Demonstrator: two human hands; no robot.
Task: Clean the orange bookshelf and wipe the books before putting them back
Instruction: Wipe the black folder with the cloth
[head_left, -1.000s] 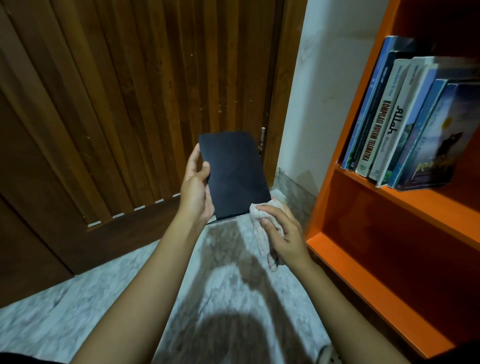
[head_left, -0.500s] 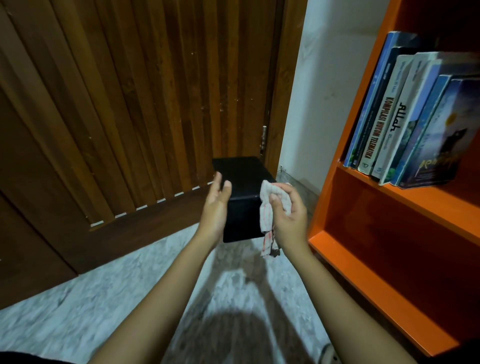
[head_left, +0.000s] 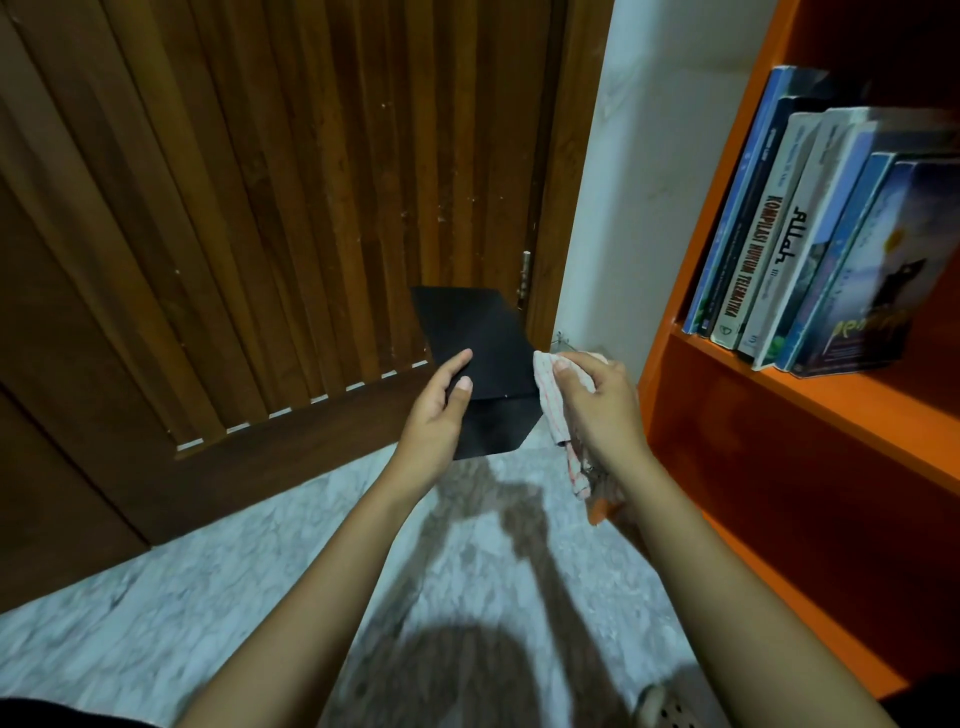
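Observation:
A black book (head_left: 480, 358) hangs in mid-air before the wooden door, its cover tilted up and its spine edge facing me. My left hand (head_left: 439, 415) grips its left side, thumb on the cover. My right hand (head_left: 597, 405) clutches a white cloth with red stripes (head_left: 553, 405) against the book's right edge; the cloth's tail dangles below the fist. To the right stands the orange bookshelf (head_left: 779, 400), with a row of leaning books (head_left: 810, 249) on its upper shelf.
A slatted brown wooden door (head_left: 260, 208) fills the left and centre. A white wall strip (head_left: 639, 182) separates it from the shelf. Pale marble floor (head_left: 208, 597) lies below, crossed by my shadow. The lower shelf compartment (head_left: 805, 519) holds nothing visible.
The book has tipped from cover-facing-me to tilted flat with its edge toward me. My right hand with the cloth rose from the bottom corner to the book's right side.

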